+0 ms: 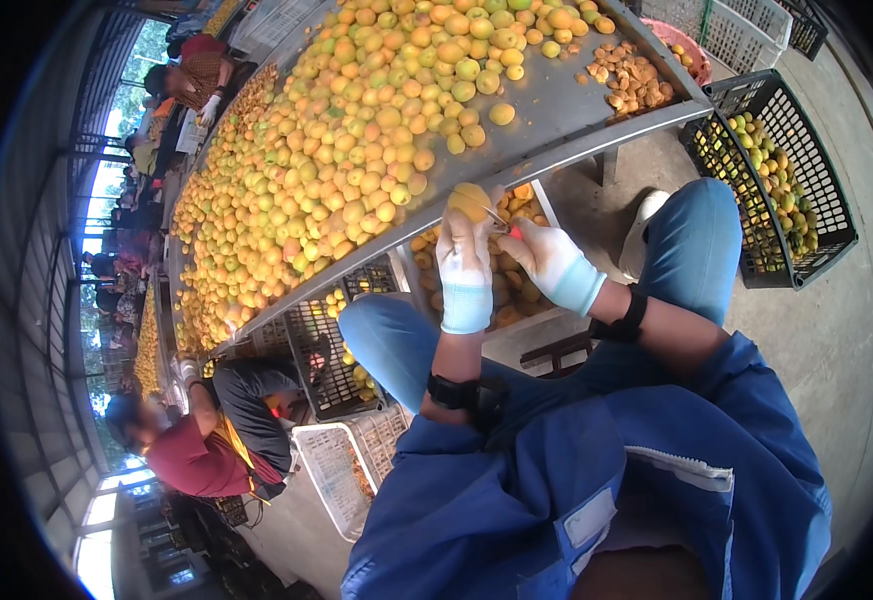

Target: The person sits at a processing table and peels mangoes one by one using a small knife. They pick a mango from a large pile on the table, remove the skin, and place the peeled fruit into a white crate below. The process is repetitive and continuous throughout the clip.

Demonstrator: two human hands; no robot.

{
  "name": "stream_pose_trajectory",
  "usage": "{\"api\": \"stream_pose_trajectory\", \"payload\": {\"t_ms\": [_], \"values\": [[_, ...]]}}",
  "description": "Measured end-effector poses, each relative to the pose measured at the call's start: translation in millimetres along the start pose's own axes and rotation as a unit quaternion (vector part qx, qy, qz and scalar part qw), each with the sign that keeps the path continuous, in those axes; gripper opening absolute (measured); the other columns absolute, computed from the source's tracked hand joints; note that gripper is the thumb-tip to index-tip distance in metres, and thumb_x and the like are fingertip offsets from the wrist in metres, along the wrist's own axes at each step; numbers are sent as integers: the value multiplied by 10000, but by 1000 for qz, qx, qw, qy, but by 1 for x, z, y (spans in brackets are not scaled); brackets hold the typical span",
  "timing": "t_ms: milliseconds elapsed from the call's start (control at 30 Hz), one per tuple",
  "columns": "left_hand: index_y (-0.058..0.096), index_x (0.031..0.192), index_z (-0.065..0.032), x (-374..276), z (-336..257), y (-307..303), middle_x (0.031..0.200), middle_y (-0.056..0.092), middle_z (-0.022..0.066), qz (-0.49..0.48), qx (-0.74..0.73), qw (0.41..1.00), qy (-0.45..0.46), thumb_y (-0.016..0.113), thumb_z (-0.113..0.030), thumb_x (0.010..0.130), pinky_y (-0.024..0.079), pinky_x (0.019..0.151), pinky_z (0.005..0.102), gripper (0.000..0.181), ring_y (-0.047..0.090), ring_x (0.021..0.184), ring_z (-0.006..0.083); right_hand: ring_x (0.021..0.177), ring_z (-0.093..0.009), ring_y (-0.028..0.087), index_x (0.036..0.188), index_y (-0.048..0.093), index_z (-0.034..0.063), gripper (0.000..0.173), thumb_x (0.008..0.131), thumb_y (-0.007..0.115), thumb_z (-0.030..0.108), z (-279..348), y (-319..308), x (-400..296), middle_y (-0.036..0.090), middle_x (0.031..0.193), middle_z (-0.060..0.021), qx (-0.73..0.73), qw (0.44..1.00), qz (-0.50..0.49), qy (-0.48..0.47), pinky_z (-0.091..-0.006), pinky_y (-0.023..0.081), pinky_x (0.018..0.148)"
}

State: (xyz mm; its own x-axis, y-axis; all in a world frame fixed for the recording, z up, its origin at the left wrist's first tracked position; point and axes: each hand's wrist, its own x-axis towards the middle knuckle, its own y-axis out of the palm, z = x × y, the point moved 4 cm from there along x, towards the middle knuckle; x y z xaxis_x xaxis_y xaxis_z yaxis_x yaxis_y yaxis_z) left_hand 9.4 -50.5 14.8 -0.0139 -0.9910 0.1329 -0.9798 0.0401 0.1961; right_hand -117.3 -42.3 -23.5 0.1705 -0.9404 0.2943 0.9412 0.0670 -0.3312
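Observation:
My left hand [466, 255], in a white glove with a light blue cuff, holds up an apricot [469, 202] just off the metal table's near edge. In my right hand [553, 262], gloved alike, is a small knife with a red handle [515, 233]; its blade lies against the right side of the fruit. Below both hands, a pale crate [544, 199] between my knees holds orange apricot pieces [513, 291]. A large heap of whole apricots [346, 142] covers much of the tabletop [538, 112].
Brown apricot stones [631, 79] lie at the table's right corner. A black crate of greenish fruit [819, 172] stands on the floor at right. Left of my knees are another black crate [324, 382] and a white crate [328, 480]. A co-worker [204, 450] sits at left; others are farther off.

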Motion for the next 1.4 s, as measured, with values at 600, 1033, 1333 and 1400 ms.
{"api": "stream_pose_trajectory", "payload": {"t_ms": [600, 1033, 1333, 1400], "values": [[500, 1259, 44, -1, 5, -10, 1098, 604, 87, -95, 103, 990, 18, 541, -296, 1009, 495, 871, 305, 425, 583, 962, 158, 747, -416, 654, 955, 596, 22, 411, 972, 487, 418, 12, -10, 4, 658, 770, -240, -104, 988, 84, 71, -503, 507, 652], [483, 1268, 55, 0, 15, -17, 1037, 596, 72, -97, 72, 993, 4, 605, -276, 974, 483, 832, 274, 459, 579, 912, 140, 783, -447, 639, 1011, 600, 7, 493, 973, 459, 477, 9, -10, 2, 651, 788, -266, -70, 987, 108, 97, -521, 493, 687], [585, 1090, 7, -7, 18, -4, 939, 673, 84, -149, -91, 984, -31, 554, -329, 1001, 512, 746, 267, 349, 636, 819, 141, 696, -442, 626, 1020, 583, -7, 441, 969, 503, 424, 14, 0, -3, 633, 717, -256, -99, 990, 59, 78, -527, 487, 617], [585, 1083, 9, -8, 20, -6, 954, 666, 83, -147, -73, 986, -15, 556, -333, 999, 515, 746, 272, 353, 638, 827, 144, 698, -444, 625, 1007, 589, -11, 429, 967, 514, 410, 12, 0, -5, 631, 718, -261, -92, 991, 54, 77, -526, 486, 616]]}}
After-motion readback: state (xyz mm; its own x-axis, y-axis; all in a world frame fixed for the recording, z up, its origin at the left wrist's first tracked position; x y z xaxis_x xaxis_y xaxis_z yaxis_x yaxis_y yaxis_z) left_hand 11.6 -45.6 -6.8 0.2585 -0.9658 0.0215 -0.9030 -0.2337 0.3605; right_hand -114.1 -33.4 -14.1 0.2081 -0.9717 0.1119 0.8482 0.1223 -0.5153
